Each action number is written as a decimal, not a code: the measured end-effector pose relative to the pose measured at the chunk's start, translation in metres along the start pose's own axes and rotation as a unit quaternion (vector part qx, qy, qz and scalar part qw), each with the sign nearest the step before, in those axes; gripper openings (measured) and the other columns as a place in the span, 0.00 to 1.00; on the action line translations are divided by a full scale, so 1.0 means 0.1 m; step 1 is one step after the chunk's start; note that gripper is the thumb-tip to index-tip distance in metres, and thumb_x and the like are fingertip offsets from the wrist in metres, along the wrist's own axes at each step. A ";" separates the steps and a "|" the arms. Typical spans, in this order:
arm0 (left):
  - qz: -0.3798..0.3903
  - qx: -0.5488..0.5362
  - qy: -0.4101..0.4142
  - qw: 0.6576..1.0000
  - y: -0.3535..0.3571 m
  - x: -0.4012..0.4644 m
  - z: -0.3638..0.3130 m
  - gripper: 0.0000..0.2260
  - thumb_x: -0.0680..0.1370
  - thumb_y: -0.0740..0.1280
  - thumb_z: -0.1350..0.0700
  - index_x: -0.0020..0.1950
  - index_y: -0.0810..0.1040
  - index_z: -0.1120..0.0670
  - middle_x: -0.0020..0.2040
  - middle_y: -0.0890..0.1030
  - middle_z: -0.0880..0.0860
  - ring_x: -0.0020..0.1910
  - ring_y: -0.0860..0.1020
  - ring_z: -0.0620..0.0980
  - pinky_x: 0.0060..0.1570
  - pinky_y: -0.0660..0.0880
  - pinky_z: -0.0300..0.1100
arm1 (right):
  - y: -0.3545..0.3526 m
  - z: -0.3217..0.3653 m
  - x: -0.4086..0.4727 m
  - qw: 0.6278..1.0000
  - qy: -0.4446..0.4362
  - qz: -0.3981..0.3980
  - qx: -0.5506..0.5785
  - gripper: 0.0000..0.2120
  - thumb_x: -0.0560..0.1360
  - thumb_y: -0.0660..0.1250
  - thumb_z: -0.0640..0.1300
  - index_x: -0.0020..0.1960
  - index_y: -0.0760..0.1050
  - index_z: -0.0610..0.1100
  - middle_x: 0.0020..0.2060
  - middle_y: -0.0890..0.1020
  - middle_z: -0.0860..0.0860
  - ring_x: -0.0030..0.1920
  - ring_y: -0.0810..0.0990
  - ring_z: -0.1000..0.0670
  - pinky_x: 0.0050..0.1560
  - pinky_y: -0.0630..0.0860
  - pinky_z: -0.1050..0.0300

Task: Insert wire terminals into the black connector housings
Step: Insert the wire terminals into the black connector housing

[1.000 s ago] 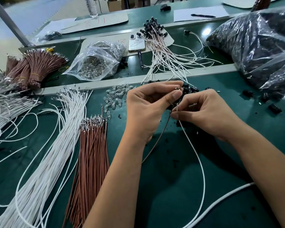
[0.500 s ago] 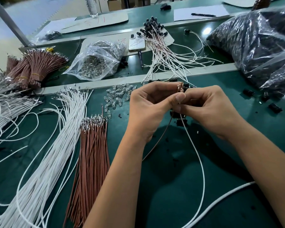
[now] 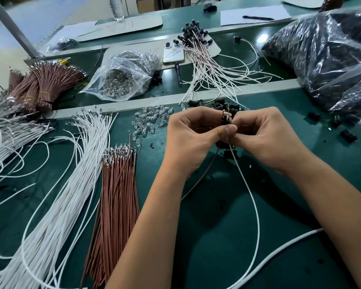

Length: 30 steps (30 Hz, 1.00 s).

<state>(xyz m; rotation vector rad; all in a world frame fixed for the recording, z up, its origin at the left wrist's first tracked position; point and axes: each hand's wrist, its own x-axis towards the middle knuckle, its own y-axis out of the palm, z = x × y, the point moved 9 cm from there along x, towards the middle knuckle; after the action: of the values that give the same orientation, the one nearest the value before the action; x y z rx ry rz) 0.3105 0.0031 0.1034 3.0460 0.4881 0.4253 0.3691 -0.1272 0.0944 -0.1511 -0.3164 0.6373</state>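
Both hands' fingers, left hand and right hand, curl tightly, pinching a black connector housing above the desk; white wire and brown wire hang below.

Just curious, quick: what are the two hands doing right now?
Left hand: pinching the black connector housing.
Right hand: fingers curled, pinching the wires at the housing.

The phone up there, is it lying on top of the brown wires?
No, the phone lies on a card beside the white wires with black ends, far from the brown wires.

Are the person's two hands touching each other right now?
Touching: in the head view the left hand has its thumb tip pressed against the right hand fingers.
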 end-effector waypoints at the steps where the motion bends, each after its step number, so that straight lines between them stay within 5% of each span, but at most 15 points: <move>1: -0.001 -0.002 0.001 1.000 0.00 0.00 0.00 0.09 0.68 0.78 0.71 0.46 0.84 0.65 0.42 0.86 0.58 0.41 0.84 0.51 0.46 0.83 0.45 | 0.00 0.00 0.00 1.000 0.000 0.000 0.001 0.05 0.72 0.77 0.42 0.39 0.84 0.43 0.35 0.85 0.41 0.36 0.81 0.54 0.40 0.78 0.62; 8: -0.006 -0.007 0.016 1.000 0.02 0.00 -0.03 0.10 0.67 0.78 0.71 0.46 0.84 0.65 0.41 0.86 0.55 0.40 0.84 0.49 0.45 0.82 0.43 | 0.00 0.00 0.00 1.000 -0.001 0.003 0.015 0.04 0.72 0.78 0.40 0.41 0.84 0.42 0.35 0.86 0.45 0.37 0.84 0.53 0.41 0.79 0.62; 13: -0.004 -0.012 0.019 1.000 0.03 -0.01 -0.05 0.10 0.67 0.78 0.72 0.46 0.83 0.66 0.41 0.86 0.56 0.40 0.84 0.49 0.44 0.82 0.42 | -0.01 0.03 -0.01 1.000 -0.001 0.003 0.030 0.10 0.69 0.78 0.45 0.41 0.83 0.38 0.37 0.85 0.38 0.38 0.84 0.50 0.43 0.81 0.59; 21: 0.000 -0.021 0.026 0.999 0.04 -0.01 -0.06 0.10 0.67 0.78 0.72 0.45 0.84 0.62 0.40 0.86 0.54 0.40 0.84 0.49 0.46 0.82 0.42 | 0.00 -0.01 0.00 1.000 0.008 0.021 0.006 0.05 0.72 0.78 0.37 0.40 0.83 0.40 0.34 0.84 0.45 0.37 0.82 0.51 0.44 0.82 0.54; 26: 0.009 -0.031 0.028 0.999 0.06 -0.01 -0.07 0.12 0.67 0.78 0.72 0.46 0.84 0.61 0.41 0.86 0.55 0.41 0.84 0.51 0.46 0.82 0.43 | 0.02 0.04 -0.01 0.999 -0.001 0.031 0.018 0.05 0.69 0.78 0.41 0.39 0.83 0.41 0.33 0.83 0.51 0.36 0.81 0.57 0.41 0.78 0.65; 30: 0.015 -0.041 0.027 0.999 0.07 -0.01 -0.07 0.12 0.67 0.77 0.73 0.47 0.84 0.61 0.41 0.86 0.55 0.41 0.85 0.51 0.47 0.82 0.43 | 0.02 0.02 0.00 0.999 0.006 0.038 0.030 0.05 0.69 0.78 0.41 0.39 0.83 0.43 0.34 0.84 0.52 0.38 0.82 0.55 0.44 0.80 0.61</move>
<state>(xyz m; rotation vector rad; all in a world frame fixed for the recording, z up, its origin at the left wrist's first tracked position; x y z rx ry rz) 0.3093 -0.0036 0.1107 2.9721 0.4177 0.5172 0.3667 -0.1255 0.0953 -0.1101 -0.2796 0.7210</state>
